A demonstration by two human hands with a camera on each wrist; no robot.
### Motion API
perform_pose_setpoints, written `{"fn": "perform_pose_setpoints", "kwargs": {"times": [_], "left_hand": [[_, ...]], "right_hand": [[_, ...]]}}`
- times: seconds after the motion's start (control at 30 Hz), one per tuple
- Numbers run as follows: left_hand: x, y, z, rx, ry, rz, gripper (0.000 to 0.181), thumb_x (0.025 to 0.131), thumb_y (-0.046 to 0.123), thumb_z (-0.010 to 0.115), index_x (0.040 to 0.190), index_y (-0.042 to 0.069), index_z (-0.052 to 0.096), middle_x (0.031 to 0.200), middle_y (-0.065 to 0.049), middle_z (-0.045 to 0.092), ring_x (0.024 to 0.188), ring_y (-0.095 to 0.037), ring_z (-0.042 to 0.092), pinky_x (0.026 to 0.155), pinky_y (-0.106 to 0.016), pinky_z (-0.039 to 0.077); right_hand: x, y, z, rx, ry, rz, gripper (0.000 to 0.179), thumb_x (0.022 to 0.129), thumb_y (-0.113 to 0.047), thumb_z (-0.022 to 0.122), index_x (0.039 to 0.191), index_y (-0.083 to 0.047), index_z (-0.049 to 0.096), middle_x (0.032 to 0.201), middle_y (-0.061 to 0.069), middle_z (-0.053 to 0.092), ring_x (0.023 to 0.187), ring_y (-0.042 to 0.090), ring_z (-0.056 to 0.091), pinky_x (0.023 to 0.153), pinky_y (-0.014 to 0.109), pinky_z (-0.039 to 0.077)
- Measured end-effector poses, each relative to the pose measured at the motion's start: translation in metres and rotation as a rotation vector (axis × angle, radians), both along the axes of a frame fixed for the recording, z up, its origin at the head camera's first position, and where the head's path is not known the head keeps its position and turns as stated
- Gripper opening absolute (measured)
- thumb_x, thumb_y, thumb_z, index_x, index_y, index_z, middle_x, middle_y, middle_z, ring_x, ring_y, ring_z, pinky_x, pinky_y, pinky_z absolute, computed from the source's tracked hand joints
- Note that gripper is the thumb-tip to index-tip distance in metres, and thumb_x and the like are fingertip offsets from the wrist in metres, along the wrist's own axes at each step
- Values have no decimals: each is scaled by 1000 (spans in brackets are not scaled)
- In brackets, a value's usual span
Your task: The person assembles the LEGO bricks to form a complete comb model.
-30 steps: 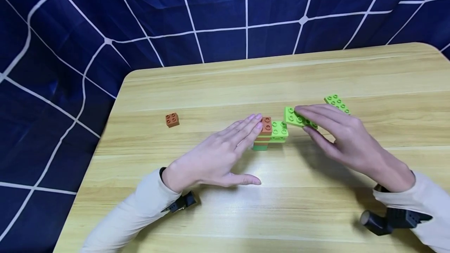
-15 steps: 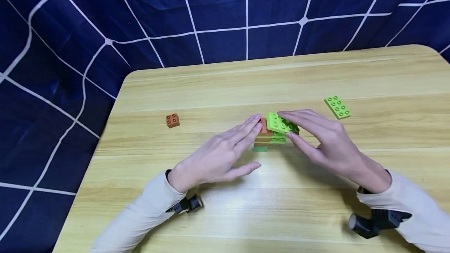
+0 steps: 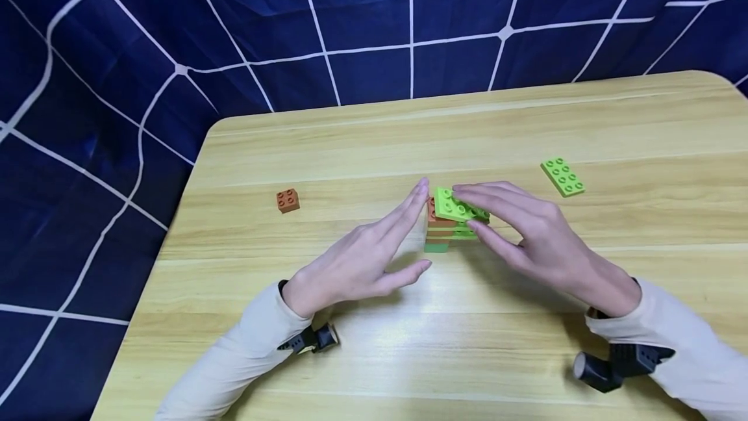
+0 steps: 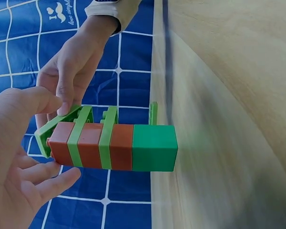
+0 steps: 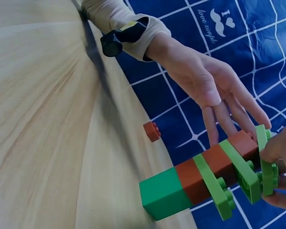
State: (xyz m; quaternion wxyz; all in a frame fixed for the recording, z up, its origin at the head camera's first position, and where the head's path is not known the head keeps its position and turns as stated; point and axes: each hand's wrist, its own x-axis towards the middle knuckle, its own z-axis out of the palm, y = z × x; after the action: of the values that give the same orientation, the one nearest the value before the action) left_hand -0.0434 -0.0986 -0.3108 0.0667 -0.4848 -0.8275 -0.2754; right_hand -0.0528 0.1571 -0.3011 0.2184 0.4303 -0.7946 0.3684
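Note:
A tower of toy building bricks stands upright on the table, with a green brick [image 4: 155, 148] at its base. Above it, red-brown bricks [image 5: 216, 161] alternate with lime green plates [image 5: 214, 188] that jut out to the right. My right hand [image 3: 537, 239] pinches another lime plate [image 3: 447, 205] between thumb and fingers. That plate lies tilted over the top red-brown brick [image 4: 62, 138], close to its studs. My left hand [image 3: 365, 255] is at the tower's left side, fingers straight and thumb apart; whether the fingertips touch the bricks, I cannot tell.
One loose lime plate [image 3: 563, 177] lies flat at the back right of the wooden table [image 3: 374, 148]. A loose red-brown brick [image 3: 288, 201] sits to the left. Behind the table hangs a dark blue cloth [image 3: 374, 18] with white lines.
My right hand has carried the lime plate leftward, from beside the tower to over its top. My left fingertips have drawn slightly off the top brick's edge.

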Motion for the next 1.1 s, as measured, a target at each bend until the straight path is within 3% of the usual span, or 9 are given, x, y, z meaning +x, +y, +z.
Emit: {"fn": "perform_pose_setpoints", "kwargs": {"times": [0.1,0.37,0.47,0.53,0.6,0.7,0.87,0.97,1.1], "left_hand": [[-1,0,0,2,2,-8,83,94,24,59,152,-5,7,158,-21,14,48,-2,38,51,-1,39],[-4,0,0,6,32,-18,72,94,20,59,149,-7,21,157,-20,20,51,-4,40,57,-1,42],[-5,0,-1,-1,72,-2,64,94,18,60,145,-8,32,155,-21,27,76,-12,64,70,-5,49],[-6,-1,-1,-4,93,13,54,94,17,60,139,-8,44,152,-22,31,94,-20,66,74,-8,52],[-6,-2,-1,2,112,24,44,94,17,60,130,-7,54,150,-22,36,114,-28,61,79,-13,54],[-6,-2,-2,44,116,50,31,94,16,59,116,-4,64,145,-23,43,111,-28,63,81,-16,55],[-6,-2,-2,102,110,82,39,94,16,58,127,-5,55,142,-22,47,121,-30,56,94,-23,52],[-7,-1,-3,93,140,44,50,94,16,57,136,-8,47,145,-23,43,126,-29,51,98,-23,48],[-8,-1,-3,68,205,-11,48,93,15,58,133,-9,50,146,-25,40,127,-30,50,105,-25,42]], "right_hand": [[-1,0,2,13,13,12,43,101,-32,48,118,3,66,118,18,66,110,29,62,105,21,42],[-5,0,0,23,106,48,41,102,-29,46,112,4,69,117,19,66,102,34,63,105,18,41],[-5,0,1,34,125,53,40,102,-28,45,113,3,69,118,20,66,101,35,63,105,17,40],[-5,1,2,50,117,48,40,102,-28,45,115,1,69,119,19,65,102,34,63,106,17,39],[-4,2,4,75,100,41,40,102,-29,44,118,-2,68,120,19,65,103,34,62,107,16,38],[-2,3,7,118,71,26,40,103,-31,43,122,-5,67,121,18,64,106,33,61,108,15,35],[-3,3,10,156,79,29,40,103,-30,41,123,-6,66,122,18,63,107,33,60,109,15,33],[-3,3,11,166,87,36,40,103,-30,41,124,-6,66,123,18,63,107,33,59,109,14,33],[-3,3,12,178,83,38,41,104,-30,40,125,-7,65,124,17,62,108,32,58,109,14,32]]}}
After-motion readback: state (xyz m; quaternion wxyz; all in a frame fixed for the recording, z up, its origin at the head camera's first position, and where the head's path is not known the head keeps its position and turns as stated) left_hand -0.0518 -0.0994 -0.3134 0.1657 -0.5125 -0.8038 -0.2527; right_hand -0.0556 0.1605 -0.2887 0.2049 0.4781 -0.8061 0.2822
